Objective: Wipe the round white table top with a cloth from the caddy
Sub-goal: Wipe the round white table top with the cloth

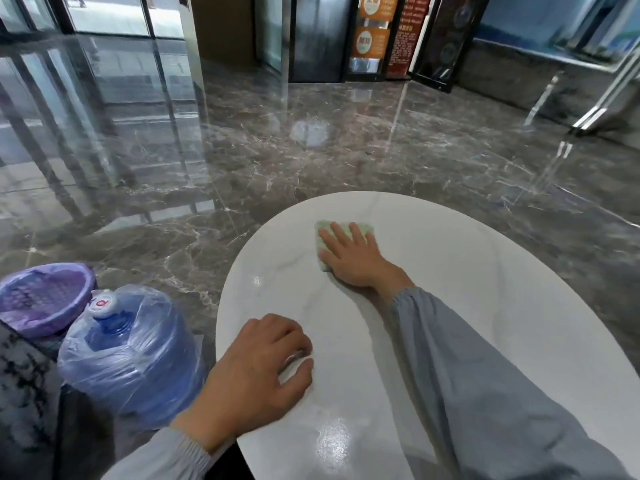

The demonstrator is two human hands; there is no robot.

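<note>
Head view: at the near edge of the round white table top [485,306], a person's left hand [256,368] rests with its fingers loosely curled and holding nothing, their tips on the glossy surface as if to brace. Just beside the table on that side, on the floor, stand a large blue water jug [131,355] wrapped in clear plastic and a bin [41,296] lined with a purple bag. Farther across the top, toward its far rim, the right hand [349,258] lies flat on a pale green cloth [360,227], fingers straight and spread, pressing rather than gripping. The cloth looks folded into a small pad, soft and light. On so smooth and hard a top it should glide easily, and is probably best driven by an even palm over its middle, since a pinch at one corner would likely let it bunch or unfold. The caddy is not in sight. Beyond, polished dark marble floor [277,150] runs to glass doors.
</note>
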